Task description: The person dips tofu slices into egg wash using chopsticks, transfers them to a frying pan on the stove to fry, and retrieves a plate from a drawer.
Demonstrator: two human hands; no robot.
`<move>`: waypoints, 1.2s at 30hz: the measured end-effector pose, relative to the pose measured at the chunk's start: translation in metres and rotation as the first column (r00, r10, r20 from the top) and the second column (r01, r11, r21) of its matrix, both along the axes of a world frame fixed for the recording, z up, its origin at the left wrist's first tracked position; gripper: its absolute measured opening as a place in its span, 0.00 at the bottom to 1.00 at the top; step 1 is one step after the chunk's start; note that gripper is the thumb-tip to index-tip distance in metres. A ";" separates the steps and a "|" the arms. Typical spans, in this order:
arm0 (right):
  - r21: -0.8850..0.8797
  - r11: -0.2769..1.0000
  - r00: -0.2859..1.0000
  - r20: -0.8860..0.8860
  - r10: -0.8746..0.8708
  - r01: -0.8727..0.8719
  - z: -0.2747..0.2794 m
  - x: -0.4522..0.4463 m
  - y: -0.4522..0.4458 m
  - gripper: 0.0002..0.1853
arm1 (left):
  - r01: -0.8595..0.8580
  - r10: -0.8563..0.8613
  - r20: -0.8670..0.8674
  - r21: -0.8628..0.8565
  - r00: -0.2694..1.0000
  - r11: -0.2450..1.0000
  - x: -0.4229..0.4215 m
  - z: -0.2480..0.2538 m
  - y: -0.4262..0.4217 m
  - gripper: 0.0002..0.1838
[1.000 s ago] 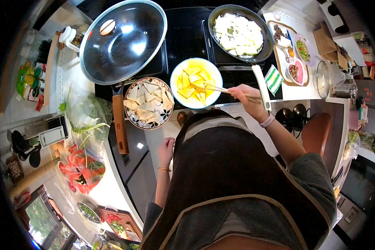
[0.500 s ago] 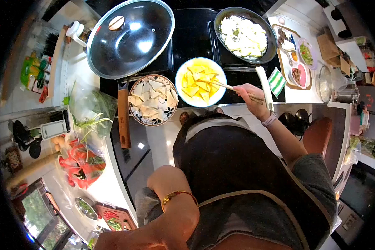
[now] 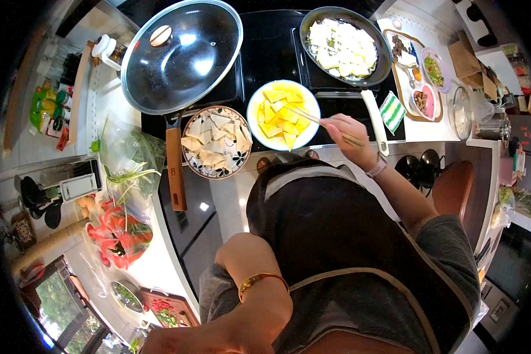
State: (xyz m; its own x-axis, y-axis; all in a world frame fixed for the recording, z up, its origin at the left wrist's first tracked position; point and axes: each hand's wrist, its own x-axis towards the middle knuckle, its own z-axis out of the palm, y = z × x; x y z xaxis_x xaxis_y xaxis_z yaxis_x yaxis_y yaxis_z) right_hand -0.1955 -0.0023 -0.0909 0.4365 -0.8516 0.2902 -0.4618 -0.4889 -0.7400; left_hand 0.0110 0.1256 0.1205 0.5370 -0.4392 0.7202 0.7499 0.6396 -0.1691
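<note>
My right hand [image 3: 349, 138] is closed around a pair of wooden chopsticks [image 3: 304, 114], whose tips rest among the yellow cut pieces [image 3: 284, 118] in a white bowl. Left of that bowl, a patterned plate [image 3: 188, 162] holds pale flat pieces [image 3: 215, 138]. My left hand [image 3: 218, 333] is raised close to the camera at the bottom, past a bracelet; its fingers cannot be made out. On the right burner, a frying pan [image 3: 385, 65] holds pale yellow-white food [image 3: 342, 50]. Its pale handle [image 3: 373, 121] points toward me, just beyond my right hand.
A large pan with a glass lid [image 3: 183, 71] covers the left burner, its wooden handle [image 3: 175, 168] jutting toward me. A green-striped cloth [image 3: 391, 112] lies right of the stove, near a tray [image 3: 400, 88] of small dishes. Plastic bags [image 3: 121, 233] line the left counter.
My left hand has come up from beside the apron to near the camera. The chopsticks still reach into the bowl, with their tips shifted slightly. The view has shifted a little.
</note>
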 end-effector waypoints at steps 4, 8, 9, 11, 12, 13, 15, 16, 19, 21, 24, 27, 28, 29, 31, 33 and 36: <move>-0.019 0.999 0.999 -0.007 0.036 -0.036 -0.013 0.011 -0.002 0.08 | -0.010 0.010 0.002 -0.021 1.000 1.000 -0.002 0.000 0.000 0.33; -0.038 0.997 0.981 -0.185 0.063 -0.071 -0.003 -0.001 0.003 0.07 | -0.083 0.082 -0.014 -0.058 0.996 0.995 -0.001 -0.003 -0.002 0.33; -0.050 0.997 0.990 -0.126 0.057 -0.064 0.000 -0.001 0.002 0.07 | -0.067 0.067 -0.004 -0.049 0.998 0.997 -0.001 -0.003 -0.003 0.34; -0.084 0.994 0.997 -0.055 0.061 -0.065 -0.001 0.004 -0.001 0.08 | -0.163 0.156 -0.084 -0.091 0.984 0.982 -0.010 -0.001 -0.010 0.35; -0.084 0.994 0.997 -0.055 0.061 -0.066 -0.006 0.011 -0.005 0.08 | -0.262 0.240 -0.161 -0.130 0.957 0.956 -0.013 -0.001 -0.013 0.36; -0.093 0.992 0.996 -0.004 0.087 -0.087 -0.011 0.020 -0.008 0.08 | -0.262 0.240 -0.160 -0.131 0.958 0.956 -0.012 -0.001 -0.011 0.36; -0.068 0.991 0.989 0.087 0.122 -0.116 -0.014 0.032 -0.010 0.08 | -0.237 0.222 -0.127 -0.123 0.967 0.964 -0.010 -0.002 -0.004 0.36; -0.068 0.991 0.989 0.092 0.120 -0.114 -0.016 0.031 -0.008 0.08 | -0.235 0.220 -0.122 -0.124 0.968 0.964 -0.009 -0.002 -0.003 0.36; -0.061 0.997 0.998 -0.033 0.054 -0.056 -0.015 0.022 -0.002 0.07 | -0.073 0.072 -0.014 -0.066 0.997 0.995 -0.003 -0.003 0.001 0.35; -0.062 0.992 0.993 -0.042 0.109 -0.111 -0.014 0.020 0.000 0.07 | 0.020 -0.014 0.064 -0.092 0.998 0.996 0.006 -0.013 0.007 0.37; -0.038 0.991 0.989 -0.083 0.126 -0.130 -0.011 0.018 -0.004 0.08 | 0.134 -0.102 -0.102 0.384 0.990 0.913 0.006 -0.051 0.011 0.23; 0.047 0.999 0.989 0.148 0.011 -0.018 -0.008 0.015 -0.007 0.06 | -0.223 -0.164 0.357 0.817 0.920 0.531 0.015 -0.114 -0.005 0.11; 0.045 0.999 0.989 0.151 0.002 -0.009 -0.004 0.009 -0.007 0.06 | -0.515 -0.204 0.631 0.746 0.748 0.422 0.013 -0.132 -0.018 0.10; 0.066 0.997 0.992 0.119 -0.048 0.040 0.000 0.000 -0.007 0.07 | -0.532 -0.369 0.596 0.803 0.713 0.269 0.015 -0.164 -0.018 0.08; 0.119 0.984 0.989 0.041 -0.139 0.134 0.015 -0.016 -0.002 0.07 | -0.510 -0.599 0.420 0.860 0.682 0.022 0.017 -0.234 -0.016 0.08; 0.161 0.980 0.991 0.033 -0.126 0.119 0.013 -0.015 0.004 0.07 | -0.463 -0.665 0.305 0.883 0.681 -0.070 0.013 -0.288 -0.016 0.09; 0.029 0.998 0.998 0.037 -0.055 0.054 -0.005 -0.005 0.001 0.08 | -0.442 -0.654 0.271 0.891 0.706 -0.108 0.007 -0.319 -0.032 0.17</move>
